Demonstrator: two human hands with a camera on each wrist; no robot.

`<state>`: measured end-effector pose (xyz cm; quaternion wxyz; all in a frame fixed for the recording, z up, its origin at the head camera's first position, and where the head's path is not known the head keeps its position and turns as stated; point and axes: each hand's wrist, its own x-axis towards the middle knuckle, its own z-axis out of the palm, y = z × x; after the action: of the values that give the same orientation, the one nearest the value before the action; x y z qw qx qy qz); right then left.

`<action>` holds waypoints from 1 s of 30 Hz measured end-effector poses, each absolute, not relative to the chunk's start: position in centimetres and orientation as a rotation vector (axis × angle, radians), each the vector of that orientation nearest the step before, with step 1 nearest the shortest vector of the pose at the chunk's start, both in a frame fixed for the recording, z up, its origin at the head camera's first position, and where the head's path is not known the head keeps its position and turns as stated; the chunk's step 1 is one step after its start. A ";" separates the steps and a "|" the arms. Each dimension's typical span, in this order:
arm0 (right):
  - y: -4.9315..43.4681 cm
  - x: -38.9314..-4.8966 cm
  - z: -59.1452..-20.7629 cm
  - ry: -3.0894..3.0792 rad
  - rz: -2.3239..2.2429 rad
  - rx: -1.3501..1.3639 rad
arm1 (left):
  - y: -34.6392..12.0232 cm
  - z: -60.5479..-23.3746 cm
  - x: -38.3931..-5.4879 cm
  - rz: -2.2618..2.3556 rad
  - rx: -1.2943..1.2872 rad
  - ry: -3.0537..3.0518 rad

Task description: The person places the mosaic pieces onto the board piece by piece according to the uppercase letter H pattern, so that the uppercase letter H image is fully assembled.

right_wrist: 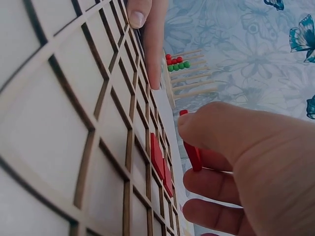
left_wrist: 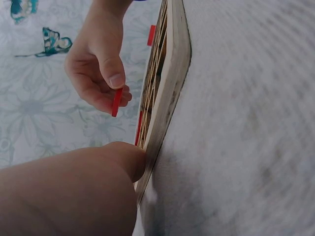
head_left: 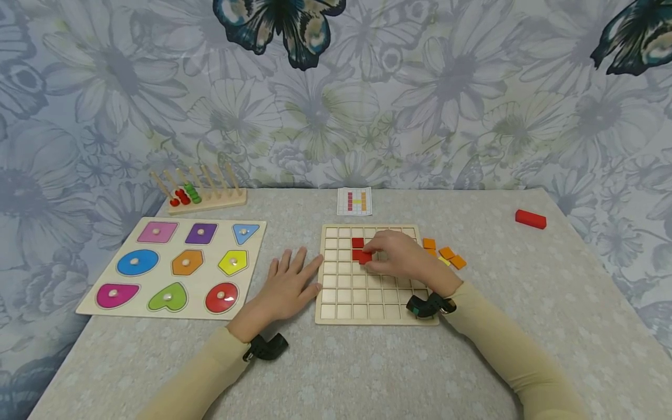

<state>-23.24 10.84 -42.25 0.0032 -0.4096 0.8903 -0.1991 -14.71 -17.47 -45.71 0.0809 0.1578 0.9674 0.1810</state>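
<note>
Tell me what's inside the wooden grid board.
In the wooden grid board, two red square tiles show. The right hand, pinching another red tile, covers some cells in the head view; their contents can't be seen there.

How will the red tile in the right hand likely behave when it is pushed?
The red tile is probably stiff: its edge looks straight where the right hand pinches it. It seems thin, so likely light. Its flat shape suggests sliding rather than rolling.

The table (head_left: pixel 367 373) bears a grid board (head_left: pixel 341 294), tiles (head_left: pixel 458 262), puzzle (head_left: pixel 165 268), abacus (head_left: pixel 212 202), card (head_left: pixel 354 202) and red block (head_left: pixel 531 219)
</note>
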 end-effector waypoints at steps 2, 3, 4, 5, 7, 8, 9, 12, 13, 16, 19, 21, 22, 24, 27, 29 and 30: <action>10.8 -23.2 -42.2 2.790 -0.624 -1.280 | -17.4 -45.7 -14.7 0.543 0.472 2.892; 10.8 -23.2 -42.2 2.789 -0.624 -1.278 | -17.4 -45.7 -14.7 0.545 0.471 2.892; 10.8 -23.2 -42.3 2.788 -0.627 -1.277 | -17.4 -45.7 -14.7 0.546 0.471 2.892; 10.8 -23.1 -42.3 2.787 -0.631 -1.280 | -17.4 -45.7 -14.7 0.547 0.471 2.892; 10.7 -23.0 -42.3 2.785 -0.640 -1.284 | -17.4 -45.6 -14.7 0.549 0.474 2.895; 10.7 -23.0 -42.3 2.785 -0.646 -1.289 | -17.4 -45.6 -14.7 0.548 0.476 2.895; 10.7 -23.0 -42.4 2.786 -0.648 -1.294 | -17.4 -45.6 -14.7 0.546 0.476 2.896; 10.6 -22.9 -42.5 2.790 -0.656 -1.310 | -17.4 -45.6 -14.7 0.543 0.474 2.894; 10.5 -22.9 -42.6 2.791 -0.658 -1.315 | -17.4 -45.6 -14.7 0.544 0.472 2.892; 10.4 -22.8 -42.7 2.793 -0.653 -1.320 | -17.5 -45.5 -14.6 0.546 0.470 2.890; 10.4 -22.8 -42.8 2.790 -0.643 -1.318 | -17.4 -45.4 -14.6 0.549 0.472 2.892; 10.4 -22.8 -42.9 2.785 -0.642 -1.315 | -17.4 -45.4 -14.6 0.546 0.469 2.892; 10.4 -22.8 -42.9 2.782 -0.643 -1.319 | -17.4 -45.4 -14.6 0.548 0.468 2.892; 10.3 -22.8 -43.0 2.778 -0.640 -1.327 | -17.4 -45.4 -14.6 0.549 0.470 2.893; 10.3 -22.8 -43.2 2.782 -0.622 -1.353 | -17.4 -45.4 -14.6 0.546 0.468 2.893; 10.3 -22.8 -43.3 2.787 -0.611 -1.365 | -17.4 -45.4 -14.6 0.543 0.467 2.893; 10.3 -22.8 -43.3 2.788 -0.609 -1.371 | -17.4 -45.5 -14.7 0.541 0.467 2.893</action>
<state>-22.84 10.27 -43.33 -0.0125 -0.4330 0.8805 -0.1923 -14.66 -17.41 -45.49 0.0809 0.1562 0.9676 0.1811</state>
